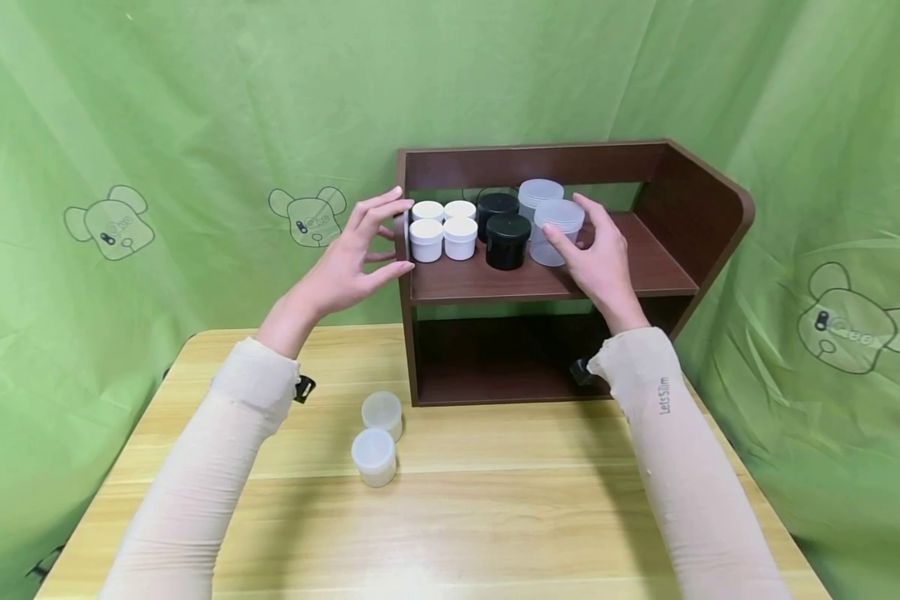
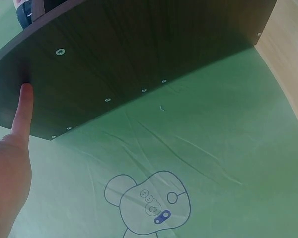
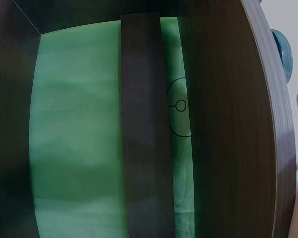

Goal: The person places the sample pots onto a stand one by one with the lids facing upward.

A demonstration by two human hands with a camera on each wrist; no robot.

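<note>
The left hand (image 1: pixel 352 254) is raised with fingers spread, its grip loose against the left side panel of the dark brown wooden shelf (image 1: pixel 667 267). The right hand (image 1: pixel 596 254), wrist bent upward, pinches the front translucent plastic jar (image 1: pixel 557 231) on the upper board.

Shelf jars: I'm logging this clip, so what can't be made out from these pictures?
- Right hand on the front translucent jar: head view hides the fingertips behind the jar, so the grip is unclear.
- Rear black jar: mostly covered by the front black jar.
- Right wrist view: jars cut off; only shelf boards show.
</note>
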